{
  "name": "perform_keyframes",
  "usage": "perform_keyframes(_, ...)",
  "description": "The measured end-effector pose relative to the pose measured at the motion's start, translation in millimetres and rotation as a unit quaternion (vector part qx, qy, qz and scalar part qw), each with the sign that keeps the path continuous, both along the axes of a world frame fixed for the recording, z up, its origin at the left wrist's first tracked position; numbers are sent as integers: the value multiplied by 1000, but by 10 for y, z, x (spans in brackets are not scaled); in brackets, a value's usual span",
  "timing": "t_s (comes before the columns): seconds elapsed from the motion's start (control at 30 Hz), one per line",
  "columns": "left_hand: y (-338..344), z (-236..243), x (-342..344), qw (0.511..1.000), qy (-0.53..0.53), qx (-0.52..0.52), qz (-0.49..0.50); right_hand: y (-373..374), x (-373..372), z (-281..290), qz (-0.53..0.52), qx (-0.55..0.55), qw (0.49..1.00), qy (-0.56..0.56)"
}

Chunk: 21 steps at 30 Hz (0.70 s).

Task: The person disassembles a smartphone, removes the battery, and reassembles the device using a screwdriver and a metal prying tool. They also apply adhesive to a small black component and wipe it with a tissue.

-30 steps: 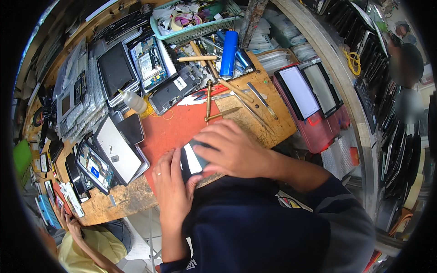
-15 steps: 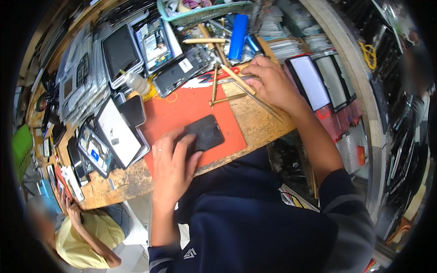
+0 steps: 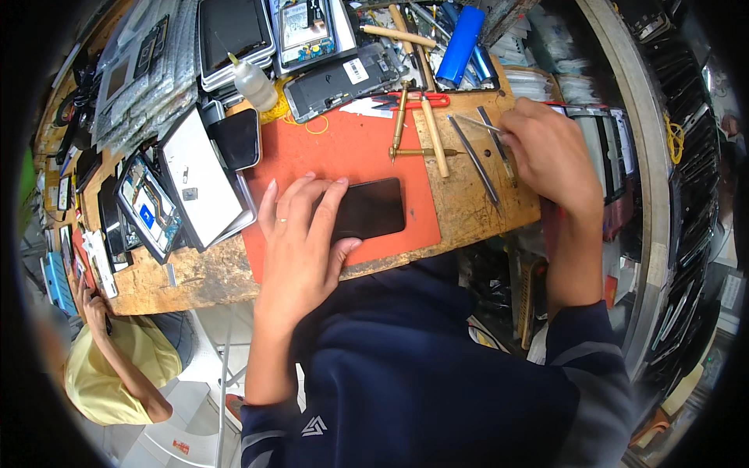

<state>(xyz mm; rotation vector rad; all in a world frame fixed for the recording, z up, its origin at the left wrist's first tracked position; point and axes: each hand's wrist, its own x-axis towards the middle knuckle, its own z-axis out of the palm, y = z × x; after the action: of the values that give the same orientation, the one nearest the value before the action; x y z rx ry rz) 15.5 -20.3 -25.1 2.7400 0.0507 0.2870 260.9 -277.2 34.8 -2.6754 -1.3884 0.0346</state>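
Note:
A black smartphone (image 3: pixel 373 207) lies flat on the orange-red mat (image 3: pixel 351 144). Over its left end is my left hand (image 3: pixel 300 222), with the thumb along the near edge and the fingers by the far edge, closed on the phone. Off to the right, above the bare wood, my right hand (image 3: pixel 550 156) pinches a slim metal tool (image 3: pixel 477 125) that points left; its exact kind does not show. Under and beside that hand lie grey metal tweezers (image 3: pixel 474 160) and a dark metal strip (image 3: pixel 495 136). Left of these are a wooden-handled tool (image 3: pixel 434 136) and brass-coloured screwdrivers (image 3: pixel 400 125).
Red-handled scissors (image 3: pixel 433 100), an opened phone part (image 3: pixel 343 80) and a dropper bottle (image 3: pixel 255 84) lie beyond the mat. Phones and a white panel (image 3: pixel 199 179) lean at its left, near bubble-wrapped stacks (image 3: pixel 144 86). Another person in yellow (image 3: pixel 125 366) sits at far left.
My right hand has moved right and nearer, lifting a slim metal tool from the tools on the bench. My left hand has settled onto the phone's end. The view has shifted.

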Motion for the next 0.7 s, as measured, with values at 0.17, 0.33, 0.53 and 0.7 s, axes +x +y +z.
perform_keyframes(0.17, 50, -6, 106, 999, 12, -27, -22, 86, -466, -102, -131, 311, 887, 316)
perform_keyframes(0.33, 40, 7, 129, 999, 7, -27, -21, 308, -879, -550, -73, 238, 914, 321)
perform_keyframes(0.53, -38, 91, 121, 999, 41, 13, -8, 453, -701, -618, 50, 361, 877, 314)
perform_keyframes(0.7, -143, 95, 98, 998, 47, 19, 23, 656, -628, -696, 83, 356, 862, 352)
